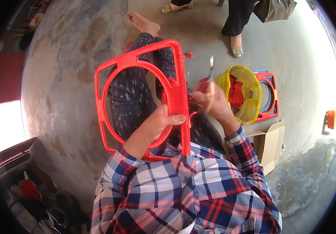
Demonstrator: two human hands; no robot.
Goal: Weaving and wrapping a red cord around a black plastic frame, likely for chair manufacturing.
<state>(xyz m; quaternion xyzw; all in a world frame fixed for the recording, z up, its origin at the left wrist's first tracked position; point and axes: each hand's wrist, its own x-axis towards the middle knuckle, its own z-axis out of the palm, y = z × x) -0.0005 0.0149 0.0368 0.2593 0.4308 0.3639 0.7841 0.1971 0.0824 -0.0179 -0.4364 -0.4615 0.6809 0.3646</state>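
Across my lap stands a square frame [178, 102] with a round ring inside it, wrapped closely in red cord. My left hand [161, 121] is closed on its right side, thumb lying over the front and the other fingers behind, mostly hidden. Red cord ends [192, 114] stick out at that edge beside the hand. Just to the right, my right hand [214, 102] is raised and closed around a slim tool with a shiny metal tip [211, 62] that points upward. Motion blurs this hand, so the tool's exact kind does not show.
A yellow bucket [258, 93] to the right holds bundled red cord [236, 93]. Behind it more red-wrapped frames [274, 95] lie on the floor. An open cardboard box [271, 148] sits by my right elbow. Another person's shoe [236, 51] and a grey bag [276, 10] are at the far side.
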